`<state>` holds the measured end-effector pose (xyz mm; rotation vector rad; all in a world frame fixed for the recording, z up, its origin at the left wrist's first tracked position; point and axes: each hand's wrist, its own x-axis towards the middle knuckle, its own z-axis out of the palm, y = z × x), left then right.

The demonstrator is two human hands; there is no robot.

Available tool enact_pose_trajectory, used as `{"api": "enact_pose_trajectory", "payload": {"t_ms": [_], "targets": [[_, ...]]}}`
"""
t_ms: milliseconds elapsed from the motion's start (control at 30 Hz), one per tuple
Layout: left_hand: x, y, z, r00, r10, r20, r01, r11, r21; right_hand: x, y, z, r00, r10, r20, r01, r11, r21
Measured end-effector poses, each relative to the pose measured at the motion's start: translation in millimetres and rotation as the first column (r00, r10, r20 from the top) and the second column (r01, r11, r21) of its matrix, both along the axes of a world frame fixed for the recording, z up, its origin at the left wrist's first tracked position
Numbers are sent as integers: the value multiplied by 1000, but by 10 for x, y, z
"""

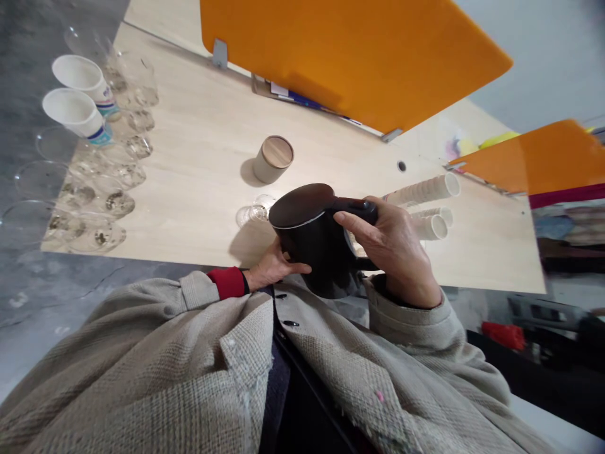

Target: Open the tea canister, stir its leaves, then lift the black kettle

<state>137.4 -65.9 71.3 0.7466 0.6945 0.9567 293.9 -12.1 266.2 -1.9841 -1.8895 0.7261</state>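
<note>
I hold a black kettle (312, 239) close to my chest, over the near edge of the wooden table (203, 139). My right hand (392, 249) is wrapped around its black handle, thumb lying near the lid button. Against the kettle's lower side rests my left hand (274, 265), fingers curled on the body. Its lid is closed. Just beyond the kettle a clear glass (255, 211) stands on the table. Farther back sits a beige canister with a wooden lid (273, 159).
Two white paper cups (78, 94) and several clear glasses (101, 208) line the table's left edge. Stacks of paper cups (428, 189) lie on their sides to the right. Orange divider panels (350, 57) stand along the far edge.
</note>
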Motion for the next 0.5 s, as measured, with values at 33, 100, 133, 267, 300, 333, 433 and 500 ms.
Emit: {"api": "enact_pose_trajectory", "payload": {"t_ms": [33,100,133,267,300,333,433,500], "targets": [[-2,-1,-2,1000,-2,2,2,1000,-5,-4,4,-5,1000,1,0,-1,1000,3],[-4,-1,-7,1000,-4,13,4,1000,-6,-9,2,-9,1000,9,-7,-8,1000,1],[-3,0,-10,1000,-4,18,4,1000,-1,-9,-2,-8,1000,11,-11,-11,1000,-4],[3,7,-9,1000,-7,17,6,1000,13,-2,-21,2,1000,-1,-16,0,1000,-16],[4,8,-6,1000,-8,19,8,1000,6,0,-22,3,1000,-5,-17,4,1000,-17],[4,8,-3,1000,-10,23,10,1000,-2,3,-21,4,1000,-8,-18,7,1000,-18],[5,7,7,999,-15,29,16,1000,-15,7,-9,2,1000,-11,-10,11,1000,-19],[7,6,10,1000,-24,17,24,1000,-12,6,-2,6,1000,-9,-2,9,1000,-17]]}}
